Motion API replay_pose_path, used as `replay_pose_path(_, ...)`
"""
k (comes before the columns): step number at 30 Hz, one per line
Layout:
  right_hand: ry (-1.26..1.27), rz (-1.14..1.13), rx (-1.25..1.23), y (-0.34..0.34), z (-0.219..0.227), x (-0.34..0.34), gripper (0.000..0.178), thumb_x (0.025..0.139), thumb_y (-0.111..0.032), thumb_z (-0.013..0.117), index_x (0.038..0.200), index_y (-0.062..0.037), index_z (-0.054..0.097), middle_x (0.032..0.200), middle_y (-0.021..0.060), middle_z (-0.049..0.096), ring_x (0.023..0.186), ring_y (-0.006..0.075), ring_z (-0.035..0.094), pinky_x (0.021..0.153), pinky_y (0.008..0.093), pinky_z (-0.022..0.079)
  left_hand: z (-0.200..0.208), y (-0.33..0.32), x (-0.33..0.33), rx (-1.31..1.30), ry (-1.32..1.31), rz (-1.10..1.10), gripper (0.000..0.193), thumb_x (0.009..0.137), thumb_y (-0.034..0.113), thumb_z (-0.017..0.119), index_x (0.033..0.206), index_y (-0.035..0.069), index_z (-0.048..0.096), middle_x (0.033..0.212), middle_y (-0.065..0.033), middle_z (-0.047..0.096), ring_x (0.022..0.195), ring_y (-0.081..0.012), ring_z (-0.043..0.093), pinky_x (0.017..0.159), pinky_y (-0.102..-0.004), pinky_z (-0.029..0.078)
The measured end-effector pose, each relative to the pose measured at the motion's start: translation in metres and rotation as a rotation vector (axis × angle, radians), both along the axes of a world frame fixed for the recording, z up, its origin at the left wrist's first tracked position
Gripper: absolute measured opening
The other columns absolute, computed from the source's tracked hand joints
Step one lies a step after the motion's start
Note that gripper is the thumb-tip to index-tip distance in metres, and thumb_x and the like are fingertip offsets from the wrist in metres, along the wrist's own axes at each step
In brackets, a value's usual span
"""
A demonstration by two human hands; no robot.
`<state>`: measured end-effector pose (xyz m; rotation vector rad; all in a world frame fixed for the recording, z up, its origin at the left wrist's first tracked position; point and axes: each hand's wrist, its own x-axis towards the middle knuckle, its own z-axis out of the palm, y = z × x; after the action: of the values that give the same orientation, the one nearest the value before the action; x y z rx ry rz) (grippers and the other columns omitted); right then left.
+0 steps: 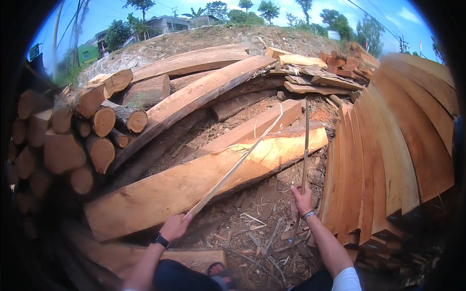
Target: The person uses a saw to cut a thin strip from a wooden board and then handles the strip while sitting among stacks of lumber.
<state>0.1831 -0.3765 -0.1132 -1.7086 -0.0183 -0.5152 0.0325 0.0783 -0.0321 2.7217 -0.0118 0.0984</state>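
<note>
Left hand (174,228) grips a pale strip (238,165); right hand (303,200) grips a dark stick (305,160).
Strip slants toward upper centre, stick near-upright; chip-strewn ground (233,235) outdoors.

A pale, slender wooden strip (221,183) is slanting forward and rightward from the left hand (175,227), narrowing toward its far end and crossing in view before a broad sawn slab (160,203). A darker brown stick (305,167) is standing nearly upright in the right hand (303,200), extending above and below the grip.
</note>
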Motion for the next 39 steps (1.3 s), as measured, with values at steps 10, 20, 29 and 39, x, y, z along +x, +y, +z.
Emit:
replay_pose_path(10,0.247,-0.122,0.213,-0.019,-0.007,-0.017,0.049,0.083,-0.042,0.077,0.102,0.0025,0.069,0.082,0.0033,0.063,0.076,0.0120,0.056,0.069,0.0292,0.045,-0.022,-0.038,-0.002,0.195,0.277,-0.444,0.055,0.104,0.043,0.033,0.081,0.000,0.058,0.074,-0.0269,0.059,0.075,-0.0466,0.057,0.072,-0.0541,0.044)
replay_pose_path(20,0.319,-0.037,0.528,-0.006,-0.002,-0.031,0.027,0.091,-0.028,0.070,0.080,-0.0045,0.063,0.055,-0.0004,0.056,0.045,0.0075,0.049,0.042,0.0251,0.036,-0.030,-0.054,0.005,0.298,0.636,-0.431,0.056,0.097,0.056,0.044,0.098,0.002,0.060,0.088,-0.0243,0.065,0.091,-0.0416,0.062,0.079,-0.0483,0.047)
replay_pose_path(29,0.134,0.184,0.327,0.036,-0.003,-0.057,0.022,0.092,-0.022,0.068,0.085,-0.0016,0.065,0.060,0.0001,0.060,0.051,0.0083,0.058,0.048,0.0251,0.044,-0.090,-0.016,0.003,0.489,0.962,-0.535,0.064,0.083,0.060,0.061,0.112,0.003,0.062,0.106,-0.0239,0.067,0.103,-0.0402,0.063,0.088,-0.0473,0.049)
replay_pose_path(39,0.150,0.202,0.335,0.048,-0.009,-0.074,0.019,0.089,-0.021,0.070,0.088,-0.0022,0.066,0.063,-0.0008,0.061,0.053,0.0061,0.056,0.048,0.0244,0.044,-0.143,-0.017,0.021,0.693,1.015,-0.606,0.074,0.074,0.063,0.068,0.123,0.008,0.060,0.117,-0.0208,0.066,0.111,-0.0379,0.061,0.093,-0.0445,0.049)
